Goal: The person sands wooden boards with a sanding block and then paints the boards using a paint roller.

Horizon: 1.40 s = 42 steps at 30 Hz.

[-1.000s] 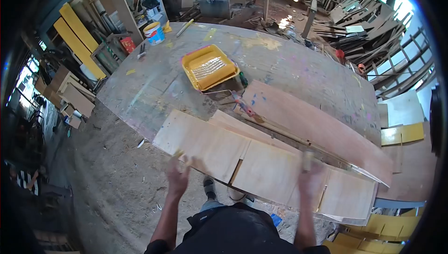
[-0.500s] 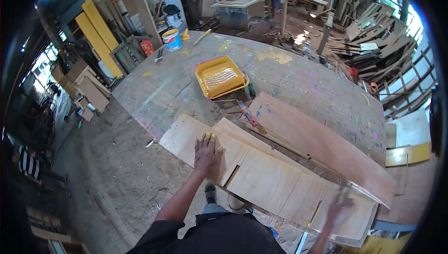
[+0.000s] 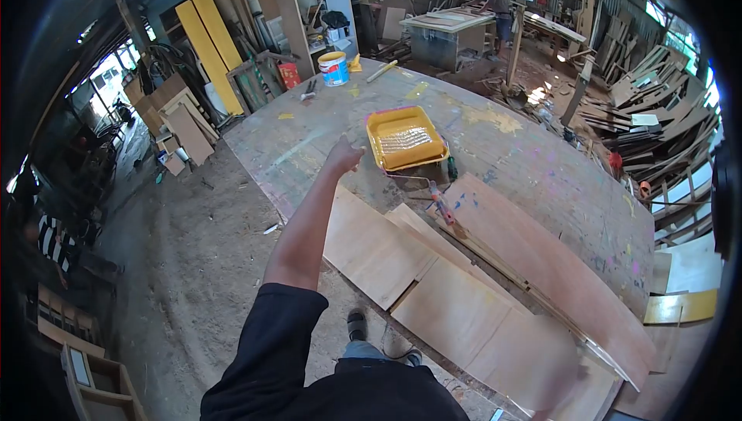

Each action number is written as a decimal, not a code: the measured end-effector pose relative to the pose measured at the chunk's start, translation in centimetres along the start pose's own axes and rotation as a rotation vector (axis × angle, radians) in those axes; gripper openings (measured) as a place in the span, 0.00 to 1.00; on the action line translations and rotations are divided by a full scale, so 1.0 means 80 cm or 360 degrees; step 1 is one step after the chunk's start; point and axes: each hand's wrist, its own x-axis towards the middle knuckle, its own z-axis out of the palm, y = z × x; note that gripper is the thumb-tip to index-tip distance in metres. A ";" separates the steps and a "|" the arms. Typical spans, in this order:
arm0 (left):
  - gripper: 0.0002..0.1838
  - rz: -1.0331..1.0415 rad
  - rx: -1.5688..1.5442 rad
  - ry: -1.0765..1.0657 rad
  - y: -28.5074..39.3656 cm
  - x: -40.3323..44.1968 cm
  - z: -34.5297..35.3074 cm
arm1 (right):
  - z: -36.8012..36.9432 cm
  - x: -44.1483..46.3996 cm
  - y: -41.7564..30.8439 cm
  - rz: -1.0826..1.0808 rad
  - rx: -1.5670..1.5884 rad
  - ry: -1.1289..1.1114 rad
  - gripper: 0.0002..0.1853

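Note:
My left hand (image 3: 345,156) is in the air over the table, just left of the yellow paint tray (image 3: 376,143). Its fingers are loosely bent, and nothing shows in them. Wet yellow paint covers the tray's ribbed slope. A paint roller's handle (image 3: 442,206) lies in front of the tray, its wire frame running back along the tray's near edge. Below, pale plywood boards (image 3: 452,309) lie side by side along the table's near edge. My right hand (image 3: 558,378) is a blur above the right-hand boards; its fingers cannot be made out.
A reddish plywood board (image 3: 541,259) lies behind the pale boards on the paint-stained table (image 3: 495,150). At the far edge stand a paint bucket (image 3: 334,70) and a yellow stick (image 3: 382,71). Another person (image 3: 498,5) is at a distant bench. Scrap wood (image 3: 657,112) is heaped at right.
My left hand has lifted off the left pale board and moved up toward the paint tray. My right hand is still blurred over the right-hand boards. The view has shifted left.

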 end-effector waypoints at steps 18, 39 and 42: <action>0.38 0.0787 0.0515 -0.0012 -0.062 -0.263 0.207 | -0.096 -0.017 -0.199 -0.0036 0.0449 -0.0322 0.21; 0.34 0.0964 0.0655 0.0052 -0.046 -0.310 0.203 | 0.012 -0.052 -0.185 -0.0666 0.0352 -0.0032 0.29; 0.33 0.0973 0.0562 0.0014 -0.045 -0.306 0.203 | -0.002 -0.002 -0.047 0.0161 0.0053 -0.0353 0.34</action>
